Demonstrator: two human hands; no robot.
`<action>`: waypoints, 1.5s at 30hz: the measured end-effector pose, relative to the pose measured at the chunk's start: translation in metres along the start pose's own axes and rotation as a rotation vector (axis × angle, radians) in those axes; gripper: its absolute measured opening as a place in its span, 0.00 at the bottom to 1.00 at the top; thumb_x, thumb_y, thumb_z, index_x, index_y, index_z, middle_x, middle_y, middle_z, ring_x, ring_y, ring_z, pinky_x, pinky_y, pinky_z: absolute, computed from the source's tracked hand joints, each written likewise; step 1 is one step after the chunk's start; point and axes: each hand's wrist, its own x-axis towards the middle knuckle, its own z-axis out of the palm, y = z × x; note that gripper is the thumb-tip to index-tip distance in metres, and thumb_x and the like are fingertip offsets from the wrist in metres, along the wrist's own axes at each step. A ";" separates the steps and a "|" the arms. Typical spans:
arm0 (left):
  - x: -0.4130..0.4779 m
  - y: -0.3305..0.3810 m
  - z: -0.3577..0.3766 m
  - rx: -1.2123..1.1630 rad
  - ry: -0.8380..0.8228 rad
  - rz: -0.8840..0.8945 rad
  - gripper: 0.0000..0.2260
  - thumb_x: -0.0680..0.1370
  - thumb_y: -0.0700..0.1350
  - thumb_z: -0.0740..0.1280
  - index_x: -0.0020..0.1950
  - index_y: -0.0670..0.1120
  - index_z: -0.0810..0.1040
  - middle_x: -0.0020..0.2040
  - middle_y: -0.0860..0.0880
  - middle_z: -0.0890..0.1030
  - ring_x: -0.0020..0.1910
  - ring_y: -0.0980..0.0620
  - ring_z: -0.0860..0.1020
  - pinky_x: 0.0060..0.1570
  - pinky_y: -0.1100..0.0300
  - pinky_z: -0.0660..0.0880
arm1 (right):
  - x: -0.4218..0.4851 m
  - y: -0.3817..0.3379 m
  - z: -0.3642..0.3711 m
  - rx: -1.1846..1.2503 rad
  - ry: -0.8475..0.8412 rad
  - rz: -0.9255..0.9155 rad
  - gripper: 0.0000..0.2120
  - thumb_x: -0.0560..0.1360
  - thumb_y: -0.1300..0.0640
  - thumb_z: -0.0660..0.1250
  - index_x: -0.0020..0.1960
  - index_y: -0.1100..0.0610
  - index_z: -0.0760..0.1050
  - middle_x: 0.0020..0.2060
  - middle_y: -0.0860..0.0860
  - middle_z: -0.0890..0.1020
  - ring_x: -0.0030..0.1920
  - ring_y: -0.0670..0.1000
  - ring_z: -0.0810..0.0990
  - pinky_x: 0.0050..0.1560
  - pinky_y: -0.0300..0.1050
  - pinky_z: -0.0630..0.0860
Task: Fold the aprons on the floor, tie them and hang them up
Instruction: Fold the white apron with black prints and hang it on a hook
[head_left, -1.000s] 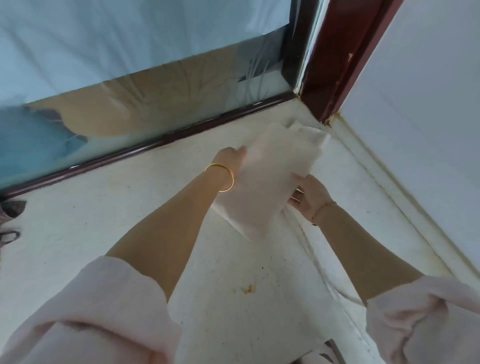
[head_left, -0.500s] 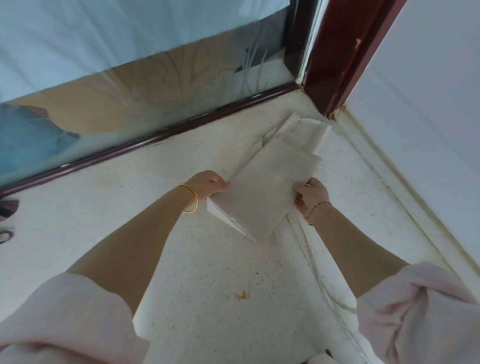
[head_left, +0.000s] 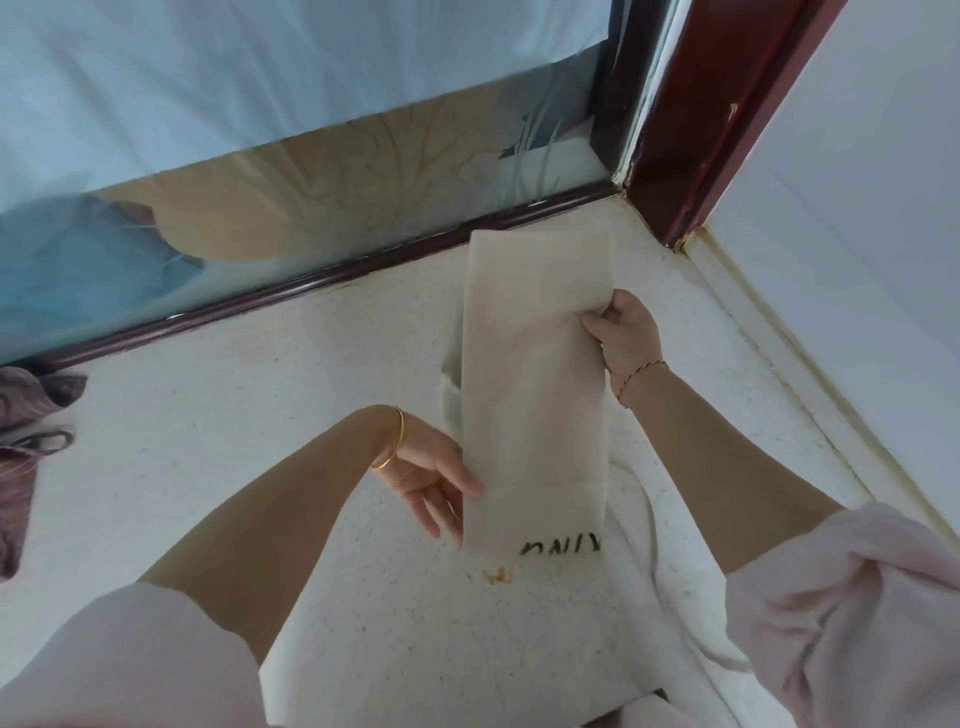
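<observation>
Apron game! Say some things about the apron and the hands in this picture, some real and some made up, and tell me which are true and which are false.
1. The apron is folded into a long, narrow strip. True.
2. The right hand pinches the apron's right edge with its fingers. True.
3. The apron hangs on a hook. False: it is down at the floor, with both hands on it.
4. The gold bangle is on the right wrist. False: it is on the wrist of the left hand.
5. There is black writing near the apron's lower end. True.
</observation>
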 end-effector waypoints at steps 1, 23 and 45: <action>0.004 -0.007 0.003 0.007 -0.045 -0.026 0.13 0.81 0.43 0.60 0.63 0.39 0.73 0.55 0.42 0.80 0.50 0.47 0.82 0.49 0.54 0.80 | 0.000 0.003 0.005 -0.064 -0.030 0.003 0.06 0.75 0.67 0.63 0.44 0.57 0.75 0.46 0.60 0.79 0.47 0.57 0.77 0.57 0.57 0.75; 0.015 -0.070 -0.041 -0.531 1.316 0.543 0.08 0.65 0.41 0.65 0.41 0.41 0.72 0.36 0.45 0.73 0.35 0.49 0.72 0.36 0.57 0.72 | -0.023 0.045 0.075 -0.506 -0.583 0.110 0.03 0.76 0.61 0.63 0.46 0.59 0.75 0.39 0.54 0.79 0.38 0.51 0.77 0.35 0.40 0.70; 0.024 -0.039 -0.075 -0.137 1.483 0.239 0.08 0.77 0.42 0.62 0.52 0.41 0.66 0.44 0.45 0.73 0.44 0.42 0.74 0.43 0.51 0.73 | -0.021 0.061 0.093 -0.786 -0.369 0.048 0.05 0.79 0.59 0.58 0.47 0.60 0.64 0.32 0.49 0.69 0.30 0.47 0.66 0.28 0.40 0.63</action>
